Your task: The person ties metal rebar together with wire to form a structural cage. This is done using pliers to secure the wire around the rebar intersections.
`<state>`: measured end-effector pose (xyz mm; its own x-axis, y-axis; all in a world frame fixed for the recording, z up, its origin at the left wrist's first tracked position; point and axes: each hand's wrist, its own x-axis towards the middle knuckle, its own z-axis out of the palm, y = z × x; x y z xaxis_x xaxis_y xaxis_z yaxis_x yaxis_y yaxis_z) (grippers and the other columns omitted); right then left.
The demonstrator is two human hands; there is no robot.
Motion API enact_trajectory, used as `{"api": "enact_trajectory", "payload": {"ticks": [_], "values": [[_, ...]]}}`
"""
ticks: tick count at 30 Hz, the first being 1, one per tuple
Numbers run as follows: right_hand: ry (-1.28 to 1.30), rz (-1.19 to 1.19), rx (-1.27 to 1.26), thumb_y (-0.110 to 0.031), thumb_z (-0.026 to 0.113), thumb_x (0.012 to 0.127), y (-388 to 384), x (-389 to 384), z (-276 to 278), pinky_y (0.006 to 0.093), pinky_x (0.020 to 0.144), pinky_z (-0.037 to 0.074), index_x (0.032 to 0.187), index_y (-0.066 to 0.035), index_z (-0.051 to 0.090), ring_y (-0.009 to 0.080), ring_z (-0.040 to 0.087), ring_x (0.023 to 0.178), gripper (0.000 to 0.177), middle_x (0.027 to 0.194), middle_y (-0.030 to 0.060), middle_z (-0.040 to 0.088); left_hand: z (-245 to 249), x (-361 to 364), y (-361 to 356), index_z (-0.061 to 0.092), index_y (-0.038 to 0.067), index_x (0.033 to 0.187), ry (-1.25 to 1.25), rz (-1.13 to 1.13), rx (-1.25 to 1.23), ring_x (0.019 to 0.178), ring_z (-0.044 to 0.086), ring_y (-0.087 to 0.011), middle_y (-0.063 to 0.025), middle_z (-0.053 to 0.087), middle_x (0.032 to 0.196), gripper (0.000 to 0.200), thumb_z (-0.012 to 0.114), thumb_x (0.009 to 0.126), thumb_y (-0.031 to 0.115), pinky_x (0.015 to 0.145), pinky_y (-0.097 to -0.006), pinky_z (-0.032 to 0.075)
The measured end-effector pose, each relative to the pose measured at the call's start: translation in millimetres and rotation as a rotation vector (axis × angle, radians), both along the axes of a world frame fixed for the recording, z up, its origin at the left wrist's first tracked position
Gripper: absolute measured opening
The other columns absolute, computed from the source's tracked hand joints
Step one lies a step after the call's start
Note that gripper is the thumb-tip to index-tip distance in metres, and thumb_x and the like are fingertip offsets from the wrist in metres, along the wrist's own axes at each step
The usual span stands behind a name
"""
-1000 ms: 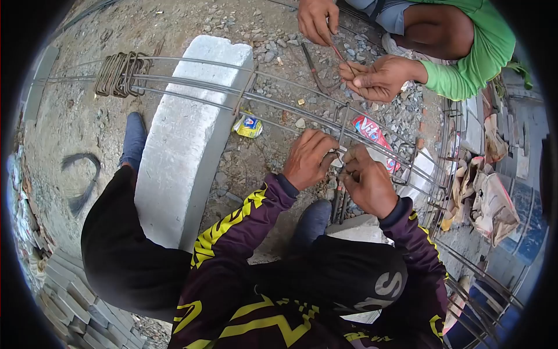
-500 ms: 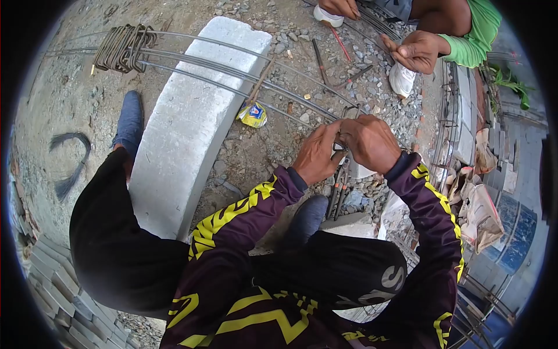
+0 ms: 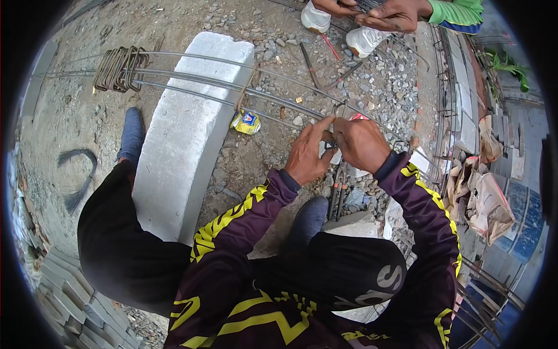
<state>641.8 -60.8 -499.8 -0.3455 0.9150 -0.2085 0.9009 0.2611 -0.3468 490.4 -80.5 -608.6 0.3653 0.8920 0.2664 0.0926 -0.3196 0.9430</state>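
Observation:
Long thin steel rods lie across a pale concrete block and run right to my hands. A bundle of bent steel stirrups hangs around them at the left. My left hand has its fingers closed around the rod ends, beside a small dark metal piece. My right hand is closed against it, and what its fingers hold is hidden. Another stirrup stands around the rods at the block's right edge. Beneath my hands are pliers with orange-marked handles.
A co-worker's hands hold thin wires at the top right. Long-handled cutters lie on the gravel. A yellow wrapper is beside the block. A wire bundle lies left, and torn paper bags lie right.
The view has shifted a little. My hands remain together at the rods, slightly further left in view. The co-worker's hands have come together over the wires.

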Motion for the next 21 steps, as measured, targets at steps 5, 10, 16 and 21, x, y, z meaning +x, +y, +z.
{"api": "enact_trajectory", "payload": {"ticks": [5, 10, 16, 21], "values": [[-0.125, 0.044, -0.026, -0.005, 0.064, 0.071, 3.2, 3.3, 2.6, 0.0486, 0.06, 0.049, 0.085, 0.002, 0.06, 0.0413, 0.064, 0.066, 0.015, 0.065, 0.0248, 0.061, 3.1, -1.9, 1.9, 0.038, 0.004, 0.142, 0.013, -0.009, -0.019, 0.097, 0.061, -0.0272, -0.01, 0.064, 0.094, 0.08, 0.074, 0.071, -0.002, 0.09, -0.0383, 0.046], [-0.08, 0.002, -0.089, -0.003, 0.061, 0.073, -14.5, 10.0, 13.3, 0.0473, 0.061, 0.05, 0.079, 0.001, 0.06, 0.0416, 0.063, 0.066, 0.007, 0.064, 0.0249, 0.06, 4.6, -5.1, 5.3, 0.041, 0.005, 0.138, 0.07, -0.027, 0.023, 0.098, 0.06, -0.0287, -0.0104, 0.064, 0.094, 0.074, 0.075, 0.073, 0.001, 0.091, -0.0393, 0.043], [0.66, -0.467, -0.49, -0.003, 0.064, 0.082, -53.7, 17.6, -9.1, 0.0358, 0.054, 0.048, 0.079, 0.002, 0.06, 0.0215, 0.058, 0.053, 0.006, 0.065, 0.0096, 0.062, 8.5, -7.1, 7.9, 0.046, 0.004, 0.132, 0.101, -0.059, 0.046, 0.098, 0.059, -0.0285, -0.0096, 0.064, 0.095, 0.065, 0.074, 0.073, 0.002, 0.09, -0.0391, 0.043], [1.521, -0.835, -0.664, -0.008, 0.063, 0.091, -96.9, 15.8, -37.7, 0.029, 0.069, 0.05, 0.1, 0.004, 0.066, 0.0104, 0.059, 0.071, 0.015, 0.084, 0.0025, 0.064, 6.5, -4.4, 10.2, 0.048, 0.003, 0.127, 0.145, -0.069, 0.037, 0.096, 0.06, -0.0259, -0.0087, 0.063, 0.098, 0.059, 0.074, 0.074, 0.003, 0.085, -0.0371, 0.046]]}}
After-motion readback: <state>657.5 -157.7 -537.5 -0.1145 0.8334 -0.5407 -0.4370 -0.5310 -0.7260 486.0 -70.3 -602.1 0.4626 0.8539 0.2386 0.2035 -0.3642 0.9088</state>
